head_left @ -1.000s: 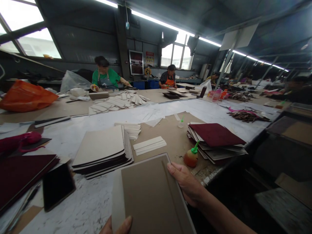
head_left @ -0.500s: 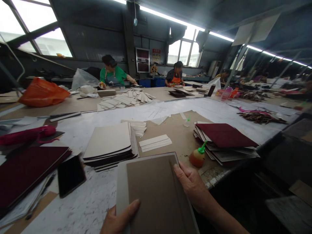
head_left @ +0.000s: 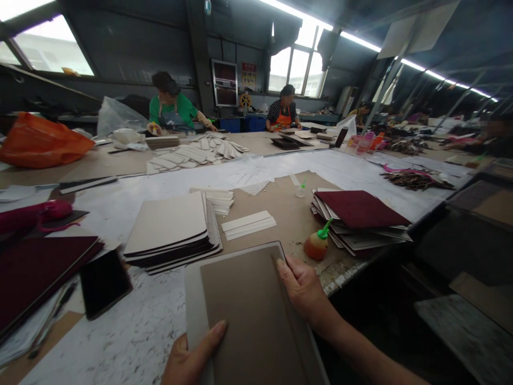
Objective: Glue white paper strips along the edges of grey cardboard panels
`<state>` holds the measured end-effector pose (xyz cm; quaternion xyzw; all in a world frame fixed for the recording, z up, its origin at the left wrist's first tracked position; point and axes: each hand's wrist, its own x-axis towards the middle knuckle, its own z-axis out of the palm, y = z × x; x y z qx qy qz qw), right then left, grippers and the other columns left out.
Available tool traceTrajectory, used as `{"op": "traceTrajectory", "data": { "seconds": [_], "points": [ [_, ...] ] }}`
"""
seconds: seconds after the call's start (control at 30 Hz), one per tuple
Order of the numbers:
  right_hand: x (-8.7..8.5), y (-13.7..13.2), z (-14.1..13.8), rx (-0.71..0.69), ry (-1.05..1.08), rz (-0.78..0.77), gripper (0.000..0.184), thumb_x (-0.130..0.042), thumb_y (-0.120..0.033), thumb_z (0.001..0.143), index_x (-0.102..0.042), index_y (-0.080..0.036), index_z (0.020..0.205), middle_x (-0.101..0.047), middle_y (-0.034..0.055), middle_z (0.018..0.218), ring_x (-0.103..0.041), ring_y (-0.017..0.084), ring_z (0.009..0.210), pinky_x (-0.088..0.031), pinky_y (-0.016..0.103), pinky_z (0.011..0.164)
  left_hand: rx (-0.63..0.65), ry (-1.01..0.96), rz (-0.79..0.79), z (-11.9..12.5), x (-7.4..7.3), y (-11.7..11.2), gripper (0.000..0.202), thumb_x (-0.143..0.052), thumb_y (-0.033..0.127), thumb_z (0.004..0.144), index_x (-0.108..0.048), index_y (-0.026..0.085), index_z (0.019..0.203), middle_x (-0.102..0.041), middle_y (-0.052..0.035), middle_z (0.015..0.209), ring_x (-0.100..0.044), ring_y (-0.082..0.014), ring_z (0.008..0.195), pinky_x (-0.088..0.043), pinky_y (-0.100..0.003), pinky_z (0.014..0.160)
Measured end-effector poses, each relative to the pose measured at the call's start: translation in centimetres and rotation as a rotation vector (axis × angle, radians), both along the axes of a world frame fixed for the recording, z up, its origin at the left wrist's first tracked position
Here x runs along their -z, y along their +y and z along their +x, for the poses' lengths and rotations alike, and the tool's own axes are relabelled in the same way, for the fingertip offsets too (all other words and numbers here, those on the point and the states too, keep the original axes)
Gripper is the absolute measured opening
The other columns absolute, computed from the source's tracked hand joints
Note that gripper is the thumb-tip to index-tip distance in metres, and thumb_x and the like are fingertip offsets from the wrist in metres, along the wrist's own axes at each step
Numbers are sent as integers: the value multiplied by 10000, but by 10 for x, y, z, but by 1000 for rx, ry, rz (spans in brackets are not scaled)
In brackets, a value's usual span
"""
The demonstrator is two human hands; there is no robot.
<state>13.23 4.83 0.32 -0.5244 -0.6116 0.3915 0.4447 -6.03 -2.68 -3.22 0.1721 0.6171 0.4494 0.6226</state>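
A grey-brown cardboard panel (head_left: pixel 244 310) lies in front of me at the near edge of the table (head_left: pixel 132 331). My left hand (head_left: pixel 192 355) grips its near left corner with the thumb pressed on top. My right hand (head_left: pixel 302 289) holds its right edge, fingers curled over the board. An orange glue bottle with a green nozzle (head_left: pixel 316 243) stands just beyond my right hand. A stack of pale boards (head_left: pixel 170 230) lies behind the panel, with white card strips (head_left: pixel 248 224) beside it.
A stack topped with dark red fabric (head_left: pixel 358 214) sits at right, another dark red cover (head_left: pixel 38 267) and a black phone (head_left: pixel 104 280) at left. An orange bag (head_left: pixel 40 141) lies far left. Two people work at the far side, near fanned white pieces (head_left: pixel 196 155).
My left thumb has slid further up onto the panel. The view has shifted slightly; both hands keep their hold on the board.
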Motion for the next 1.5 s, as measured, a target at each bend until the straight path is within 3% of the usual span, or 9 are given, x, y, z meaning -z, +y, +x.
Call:
{"op": "traceTrajectory", "data": {
  "seconds": [0.07,0.2,0.27,0.5,0.73,0.93,1.17,1.33,1.5],
  "points": [
    [5,4,0,-22,80,-92,355,-488,-498,795,-569,-164,703,-534,10,614,-479,150,597,-378,247,544,27,-1,4,2,-3,0,393,-740,320,624,-627,72,907,-705,-141,740,-669,-325,689,-563,-373,553],
    [16,15,5,-196,469,-443,304,-524,-448,776,-583,-151,808,-600,16,645,-549,166,602,-455,286,601,77,20,-39,2,-3,6,343,-693,262,680,-611,77,957,-707,-136,755,-672,-299,650,-563,-370,558],
    [21,18,11,-238,586,-539,287,-531,-422,781,-584,-140,799,-621,32,665,-570,167,619,-467,300,637,91,30,-53,1,-1,11,334,-685,249,688,-608,73,961,-706,-138,744,-671,-287,624,-563,-373,565],
    [37,9,29,-372,490,-687,338,-593,-446,770,-602,-120,860,-646,54,756,-596,150,671,-461,263,627,118,26,-89,-4,2,22,348,-672,251,702,-598,73,992,-703,-135,724,-667,-288,606,-560,-391,539],
    [48,10,25,-294,486,-701,315,-601,-446,746,-587,-137,807,-605,10,664,-549,121,585,-437,243,575,118,61,-130,-4,8,27,328,-661,233,710,-596,73,988,-698,-135,702,-661,-287,570,-554,-392,498],
    [49,-13,38,-296,279,-666,372,-541,-514,784,-543,-154,691,-496,-49,597,-437,74,521,-334,176,473,0,51,-136,-5,12,31,313,-642,215,727,-590,79,1005,-698,-130,714,-667,-275,596,-563,-402,559],
    [51,-38,40,-319,481,-827,369,-605,-508,732,-569,-153,822,-561,-25,638,-535,132,612,-411,241,575,4,37,-163,-6,14,32,351,-663,237,712,-585,82,1017,-698,-123,703,-668,-268,613,-565,-396,599],
    [50,-38,41,-349,435,-739,396,-566,-532,764,-596,-143,833,-600,1,701,-525,130,632,-386,220,559,6,69,-184,-3,13,33,363,-664,246,711,-589,71,1020,-696,-128,697,-666,-269,600,-563,-384,571],
    [51,-39,41,-293,362,-697,403,-554,-550,763,-571,-149,746,-573,-10,677,-489,119,602,-373,215,538,-11,117,-169,-1,14,34,354,-687,241,692,-605,78,995,-698,-120,700,-668,-256,606,-557,-345,558]
  ]
}}
